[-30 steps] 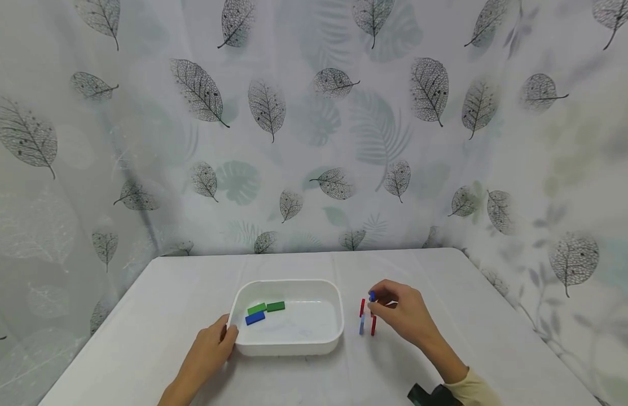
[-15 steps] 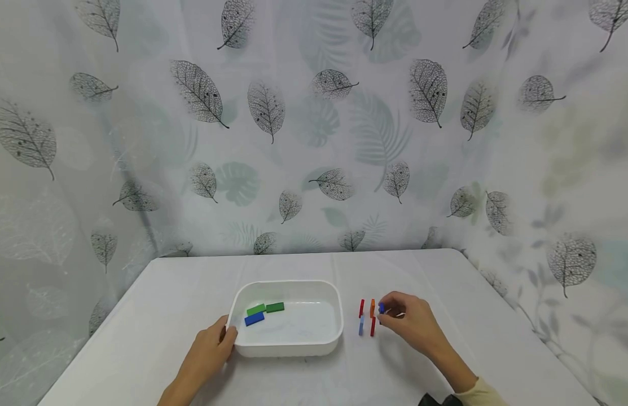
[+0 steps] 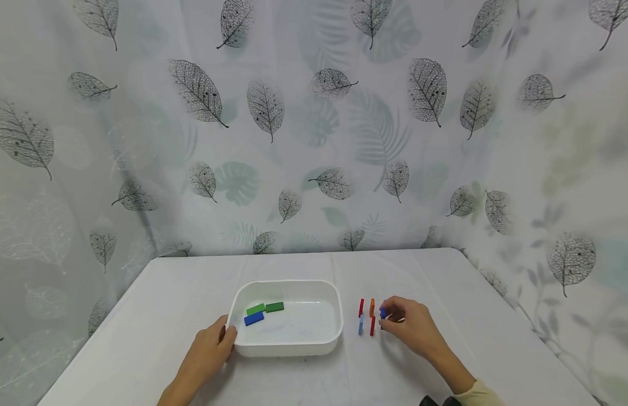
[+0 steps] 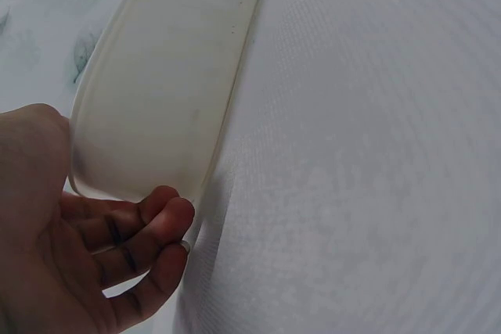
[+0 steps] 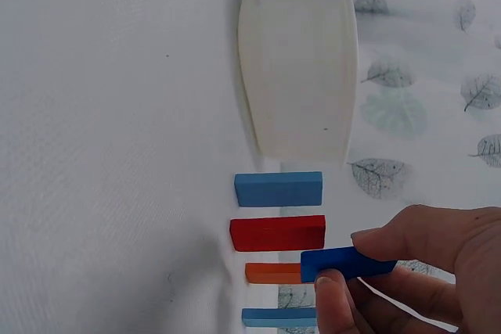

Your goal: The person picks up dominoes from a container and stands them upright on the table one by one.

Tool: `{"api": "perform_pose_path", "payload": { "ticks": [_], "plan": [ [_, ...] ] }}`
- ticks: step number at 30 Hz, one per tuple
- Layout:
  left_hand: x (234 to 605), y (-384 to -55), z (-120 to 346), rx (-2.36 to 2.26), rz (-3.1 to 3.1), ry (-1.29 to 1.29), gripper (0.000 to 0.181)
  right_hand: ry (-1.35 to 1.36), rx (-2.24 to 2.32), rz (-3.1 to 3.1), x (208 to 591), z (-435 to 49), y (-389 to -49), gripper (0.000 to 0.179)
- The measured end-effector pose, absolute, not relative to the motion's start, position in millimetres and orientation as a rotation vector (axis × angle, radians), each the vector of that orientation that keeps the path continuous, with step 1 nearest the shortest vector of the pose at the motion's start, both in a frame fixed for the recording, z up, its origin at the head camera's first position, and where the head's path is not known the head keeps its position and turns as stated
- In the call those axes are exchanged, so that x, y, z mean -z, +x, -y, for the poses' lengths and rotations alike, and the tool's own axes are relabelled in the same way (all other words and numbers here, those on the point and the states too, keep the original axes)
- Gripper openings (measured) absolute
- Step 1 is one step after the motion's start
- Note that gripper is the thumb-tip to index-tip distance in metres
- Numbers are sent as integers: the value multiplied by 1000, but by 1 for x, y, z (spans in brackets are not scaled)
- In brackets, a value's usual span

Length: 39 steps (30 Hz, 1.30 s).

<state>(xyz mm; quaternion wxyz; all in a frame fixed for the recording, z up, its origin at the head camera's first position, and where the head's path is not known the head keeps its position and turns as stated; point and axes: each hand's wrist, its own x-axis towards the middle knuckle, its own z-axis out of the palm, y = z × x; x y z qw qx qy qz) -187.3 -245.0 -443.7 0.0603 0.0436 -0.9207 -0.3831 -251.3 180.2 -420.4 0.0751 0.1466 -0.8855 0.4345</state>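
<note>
My right hand [image 3: 410,327] is at the right of the tray and pinches a dark blue block [image 5: 348,262] between thumb and fingers. Around it on the table, small blocks stand on end: a red block [image 3: 361,307], a light blue block [image 3: 361,325], an orange block [image 3: 372,307] and another red block [image 3: 372,326]. The right wrist view also shows a light blue block [image 5: 279,317] just below the held one. My left hand [image 3: 207,352] grips the left end of the white tray [image 3: 288,349], its fingers curled against the outer wall [image 4: 156,115].
Inside the tray, at its left, lie a light green block [image 3: 255,309], a dark green block [image 3: 275,307] and a blue block [image 3: 254,318]. The white table [image 3: 420,270] runs back to a leaf-patterned curtain [image 3: 314,141]. A black object [image 3: 435,401] shows by the right sleeve.
My right hand has moved right and slightly toward me with the blue block, uncovering the orange block. In the last half second it has lowered slightly. The left hand and tray stay put.
</note>
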Motion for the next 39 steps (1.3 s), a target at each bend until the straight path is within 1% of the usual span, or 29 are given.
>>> {"api": "perform_pose_path", "payload": {
  "ticks": [15,23,39],
  "plan": [
    [444,-187,245,1152,2803,163,27,364,-1241,2744,429,-180,-252,20],
    [443,-187,244,1156,2798,147,29,432,-1222,2749,434,-183,-254,22],
    [442,-186,244,1137,2795,112,24,501,-1213,2765,442,-184,-256,24]
  ]
}}
